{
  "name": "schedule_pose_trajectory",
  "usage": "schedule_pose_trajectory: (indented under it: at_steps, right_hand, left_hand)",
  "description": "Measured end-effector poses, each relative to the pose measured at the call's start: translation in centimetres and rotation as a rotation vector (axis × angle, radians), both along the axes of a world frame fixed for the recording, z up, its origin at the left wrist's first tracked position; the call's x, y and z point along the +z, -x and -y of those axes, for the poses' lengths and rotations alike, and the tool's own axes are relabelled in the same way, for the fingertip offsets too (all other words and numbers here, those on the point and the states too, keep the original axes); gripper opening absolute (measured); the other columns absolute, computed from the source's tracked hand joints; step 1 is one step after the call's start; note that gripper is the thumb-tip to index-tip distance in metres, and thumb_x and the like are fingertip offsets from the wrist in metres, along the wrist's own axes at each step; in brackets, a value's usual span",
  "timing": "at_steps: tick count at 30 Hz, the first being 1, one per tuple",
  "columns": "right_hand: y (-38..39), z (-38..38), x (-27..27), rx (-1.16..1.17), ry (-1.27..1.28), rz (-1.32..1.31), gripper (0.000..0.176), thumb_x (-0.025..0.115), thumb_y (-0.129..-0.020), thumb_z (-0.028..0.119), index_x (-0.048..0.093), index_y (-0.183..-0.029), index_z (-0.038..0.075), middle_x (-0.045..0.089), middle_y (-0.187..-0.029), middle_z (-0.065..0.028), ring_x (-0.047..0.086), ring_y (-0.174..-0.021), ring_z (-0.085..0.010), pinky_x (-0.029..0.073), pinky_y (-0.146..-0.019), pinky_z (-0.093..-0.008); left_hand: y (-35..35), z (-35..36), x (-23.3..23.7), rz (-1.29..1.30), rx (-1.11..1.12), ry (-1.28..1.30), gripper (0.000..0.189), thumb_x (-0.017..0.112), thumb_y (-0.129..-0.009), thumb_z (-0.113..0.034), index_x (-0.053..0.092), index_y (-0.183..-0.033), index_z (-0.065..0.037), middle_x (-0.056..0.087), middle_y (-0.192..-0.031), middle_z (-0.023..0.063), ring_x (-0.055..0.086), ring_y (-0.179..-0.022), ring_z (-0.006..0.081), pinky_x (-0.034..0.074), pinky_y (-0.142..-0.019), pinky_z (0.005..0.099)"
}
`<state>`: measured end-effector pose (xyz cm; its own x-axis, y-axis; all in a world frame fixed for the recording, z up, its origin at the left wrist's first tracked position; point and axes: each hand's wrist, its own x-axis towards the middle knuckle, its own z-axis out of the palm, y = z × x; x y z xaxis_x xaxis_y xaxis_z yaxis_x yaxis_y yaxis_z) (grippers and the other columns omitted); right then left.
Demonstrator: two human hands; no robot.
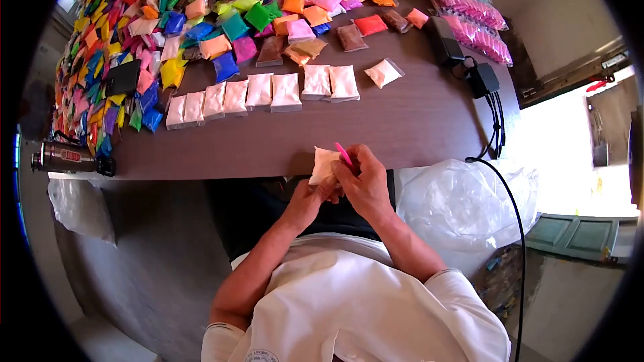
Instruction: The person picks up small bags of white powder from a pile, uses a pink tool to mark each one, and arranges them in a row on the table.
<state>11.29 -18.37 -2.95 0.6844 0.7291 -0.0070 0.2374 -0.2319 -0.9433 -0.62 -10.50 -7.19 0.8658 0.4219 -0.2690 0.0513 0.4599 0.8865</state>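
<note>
Just off the table's front edge, a small pale peach packet (323, 163) is pinched at its lower end by my left hand (310, 201). My right hand (362, 179) is closed on a slim bright pink tool (343, 153); its tip sticks up beside the packet, and the fingers hide the rest. The right thumb rests near the packet's edge. Beyond the hands, several similar pale packets (259, 90) lie side by side in a row, with a single pale packet (384, 73) apart to their right.
Many coloured packets (235, 27) are heaped across the back and left. A dark flask (70, 158) lies at the left edge, near a black phone (123, 79). Black adapters (481, 79) with cables sit at right, by bagged pink items (476, 37). Clear plastic (463, 204) hangs below.
</note>
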Motion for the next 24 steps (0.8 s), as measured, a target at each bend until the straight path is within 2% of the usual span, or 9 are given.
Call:
schedule_pose_trajectory:
  at_steps: [5,7,9,10,13,15,17,21,24]
  right_hand:
    - [0.5,0.2,0.9,-0.066,0.021,-0.062,0.018,0.064,-0.085,0.010,0.054,-0.096,-0.001,0.060,-0.071,-0.0058,0.055,-0.064,-0.0102,0.048,-0.059,-0.0242]
    - [0.6,0.3,1.0,-0.073,0.025,0.072,0.016,0.063,-0.084,0.012,0.055,-0.092,0.000,0.059,-0.071,-0.0136,0.057,-0.059,-0.0226,0.048,-0.059,-0.0295]
    - [0.1,0.5,0.6,-0.046,0.034,0.138,0.015,0.061,-0.085,0.013,0.055,-0.091,0.000,0.059,-0.072,-0.0144,0.057,-0.060,-0.0248,0.047,-0.059,-0.0309]
    - [-0.3,0.7,0.5,-0.020,0.042,0.204,0.015,0.060,-0.087,0.014,0.056,-0.090,0.000,0.059,-0.073,-0.0152,0.056,-0.061,-0.0269,0.046,-0.059,-0.0322]
    - [-1.2,1.2,1.1,0.023,0.077,0.187,0.016,0.055,-0.091,0.015,0.056,-0.087,0.000,0.057,-0.071,-0.0163,0.055,-0.061,-0.0292,0.043,-0.056,-0.0344]
    - [-1.8,1.4,0.4,0.034,-0.005,0.184,0.018,0.050,-0.093,0.016,0.054,-0.087,-0.001,0.054,-0.068,-0.0168,0.054,-0.060,-0.0295,0.042,-0.055,-0.0350]
    - [-2.0,1.6,1.4,0.068,0.008,0.064,0.019,0.048,-0.094,0.016,0.052,-0.086,-0.001,0.053,-0.066,-0.0168,0.054,-0.058,-0.0297,0.042,-0.055,-0.0354]
    - [-2.0,2.1,1.5,0.097,0.056,0.020,0.019,0.050,-0.093,0.016,0.051,-0.088,-0.001,0.054,-0.065,-0.0160,0.054,-0.057,-0.0292,0.043,-0.054,-0.0360]
    - [-1.6,2.2,1.1,0.139,0.024,0.131,0.016,0.054,-0.089,0.015,0.054,-0.085,0.000,0.056,-0.066,-0.0146,0.057,-0.058,-0.0307,0.044,-0.054,-0.0363]
  left_hand:
    - [0.2,0.1,-0.4,-0.022,0.026,0.032,0.041,0.053,-0.091,-0.041,0.061,-0.084,-0.001,0.062,-0.079,0.0059,0.057,-0.070,0.0130,0.047,-0.066,0.0254]
    - [0.4,0.0,-0.7,-0.039,0.037,0.050,0.043,0.053,-0.091,-0.042,0.061,-0.079,-0.001,0.062,-0.078,0.0069,0.058,-0.069,0.0139,0.047,-0.066,0.0257]
    - [0.4,0.0,-0.8,-0.014,0.068,0.095,0.046,0.053,-0.091,-0.042,0.059,-0.072,-0.001,0.062,-0.077,0.0083,0.058,-0.068,0.0152,0.047,-0.065,0.0258]
    - [0.4,0.1,-0.8,-0.014,0.068,0.096,0.046,0.053,-0.091,-0.042,0.059,-0.072,-0.001,0.062,-0.077,0.0083,0.058,-0.068,0.0152,0.047,-0.065,0.0258]
    - [0.2,0.3,-0.7,0.020,0.079,0.107,0.045,0.053,-0.091,-0.042,0.056,-0.070,-0.003,0.061,-0.076,0.0083,0.058,-0.068,0.0149,0.047,-0.064,0.0258]
    - [0.2,0.5,-0.6,0.014,0.095,0.118,0.044,0.053,-0.092,-0.042,0.055,-0.070,-0.003,0.059,-0.074,0.0077,0.058,-0.068,0.0150,0.047,-0.063,0.0257]
    - [0.2,0.6,-0.7,0.008,0.100,0.119,0.044,0.052,-0.092,-0.041,0.054,-0.070,-0.004,0.059,-0.073,0.0073,0.058,-0.068,0.0149,0.047,-0.063,0.0256]
    - [0.1,0.7,-0.2,-0.006,0.117,0.112,0.044,0.052,-0.092,-0.041,0.053,-0.068,-0.004,0.057,-0.071,0.0060,0.057,-0.066,0.0145,0.046,-0.062,0.0256]
    - [-0.2,0.9,-0.5,-0.004,0.152,0.144,0.044,0.051,-0.093,-0.040,0.052,-0.067,-0.005,0.056,-0.069,0.0053,0.056,-0.065,0.0140,0.046,-0.061,0.0256]
